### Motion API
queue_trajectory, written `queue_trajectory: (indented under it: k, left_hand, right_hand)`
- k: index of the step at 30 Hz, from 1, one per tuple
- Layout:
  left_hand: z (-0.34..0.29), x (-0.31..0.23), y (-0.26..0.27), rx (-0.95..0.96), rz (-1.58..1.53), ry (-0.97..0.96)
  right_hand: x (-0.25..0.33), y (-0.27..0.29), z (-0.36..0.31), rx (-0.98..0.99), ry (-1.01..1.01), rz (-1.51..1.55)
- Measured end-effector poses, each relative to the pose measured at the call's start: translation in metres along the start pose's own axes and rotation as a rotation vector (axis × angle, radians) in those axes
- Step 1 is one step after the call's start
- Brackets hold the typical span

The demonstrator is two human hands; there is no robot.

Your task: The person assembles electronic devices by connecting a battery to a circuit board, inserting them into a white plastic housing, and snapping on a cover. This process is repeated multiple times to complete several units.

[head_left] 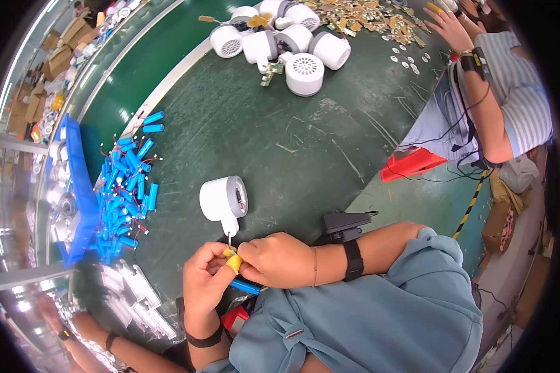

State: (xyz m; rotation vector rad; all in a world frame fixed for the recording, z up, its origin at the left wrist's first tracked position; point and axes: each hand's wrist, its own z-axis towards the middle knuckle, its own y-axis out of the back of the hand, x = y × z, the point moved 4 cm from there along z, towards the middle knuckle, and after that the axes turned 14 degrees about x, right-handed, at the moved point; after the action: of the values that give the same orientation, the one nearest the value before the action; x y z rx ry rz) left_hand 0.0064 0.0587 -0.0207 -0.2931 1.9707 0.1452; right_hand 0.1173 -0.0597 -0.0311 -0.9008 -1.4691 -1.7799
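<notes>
wire [229,239] below the white cylindrical housing [215,200], lower middle, pinched by left hand [205,276] and right hand [280,260]: likely joining, next needing steadiness.

A white cylindrical housing [214,200] lies sideways on the bench [286,180], grey-rimmed end facing right, thin wire [229,237] leaving its stem [229,224].

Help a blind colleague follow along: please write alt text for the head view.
A person's left hand and right hand meet at a thin wire from a white round device on a green table. Blue cylinders are heaped to the left beside a blue bin; more white devices lie farther off.
</notes>
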Motion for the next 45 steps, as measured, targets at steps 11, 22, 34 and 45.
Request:
queue_trajectory:
  k: [11, 22, 34, 45]
  left_hand:
    - [-0.071, -0.012, 0.067, -0.734, 0.829, 0.011]
    - [-0.109, 0.03, 0.056, -0.895, 1.115, 0.01]
    - [-0.075, 0.01, 0.022, -0.532, 1.016, -0.263]
    - [-0.048, 0.018, 0.018, -0.439, 0.904, -0.303]
  right_hand:
    - [0.009, 0.015, -0.007, -0.102, 0.139, -0.041]
    - [0.028, -0.004, 0.008, 0.477, 0.562, -0.518]
    - [0.011, 0.05, 0.008, 0.178, 0.326, -0.41]
    - [0.023, 0.048, 0.032, 0.105, 0.34, -0.47]
